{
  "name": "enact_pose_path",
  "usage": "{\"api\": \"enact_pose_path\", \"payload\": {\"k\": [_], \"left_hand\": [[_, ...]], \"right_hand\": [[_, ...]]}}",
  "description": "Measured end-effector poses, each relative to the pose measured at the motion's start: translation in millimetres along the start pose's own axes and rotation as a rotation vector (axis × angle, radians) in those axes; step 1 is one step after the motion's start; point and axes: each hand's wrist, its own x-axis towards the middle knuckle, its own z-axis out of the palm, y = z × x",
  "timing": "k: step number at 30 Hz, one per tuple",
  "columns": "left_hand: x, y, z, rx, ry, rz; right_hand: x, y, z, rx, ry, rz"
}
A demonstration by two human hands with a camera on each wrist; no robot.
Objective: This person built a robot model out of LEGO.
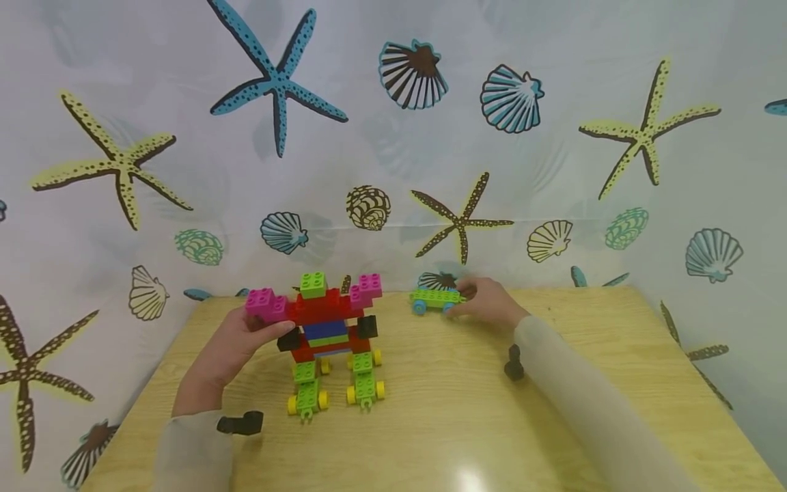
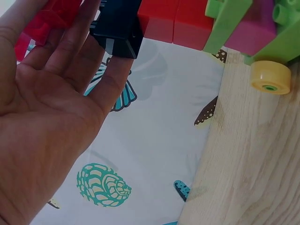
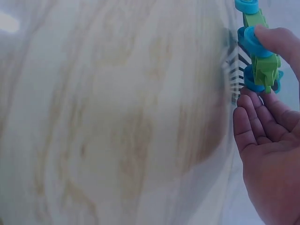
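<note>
A robot figure of toy building bricks [image 1: 326,311] stands on green, yellow-wheeled feet [image 1: 307,396] left of the table's middle. My left hand [image 1: 215,355] holds the figure by its side, below the pink brick arm [image 1: 266,305], with the thumb in front. In the left wrist view, the fingers reach behind a black brick [image 2: 117,28]; their tips are partly hidden. Farther right, my right hand [image 1: 490,303] pinches the end of a green toy car [image 1: 435,297] with blue wheels. In the right wrist view, the thumb presses a blue wheel [image 3: 255,41] and the other fingers lie beneath.
The wooden table [image 1: 455,410] ends at the back against a pale cloth [image 1: 381,150] printed with starfish and shells. Black wrist-camera mounts [image 1: 241,423] stick out from both sleeves.
</note>
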Motion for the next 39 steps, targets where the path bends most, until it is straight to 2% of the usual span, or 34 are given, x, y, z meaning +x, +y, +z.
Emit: {"api": "enact_pose_path", "payload": {"k": [7,11,15,22,29,34,39], "left_hand": [[3.1,0.3,3.9,-0.01,0.0,0.011],[5.8,4.5,11.3,-0.014,-0.007,0.02],[10.2,12.6,22.1,-0.013,-0.012,0.0],[19.5,20.3,45.9,-0.067,-0.018,-0.028],[34.1,28.0,72.5,-0.108,-0.044,0.01],[45.2,38.7,95.0,-0.106,-0.067,0.012],[56.0,52.1,117.2,-0.103,-0.101,-0.001]], "right_hand": [[-13,-14,-16,0.023,0.003,0.005],[-20,-23,-30,0.015,0.021,-0.013],[-30,-32,-48,0.012,0.037,-0.032],[-51,-64,-81,0.021,0.036,-0.076],[-73,-100,-108,-0.006,0.073,-0.119],[-85,-118,-118,-0.004,0.107,-0.146],[-92,-131,-115,-0.001,0.101,-0.173]]}}
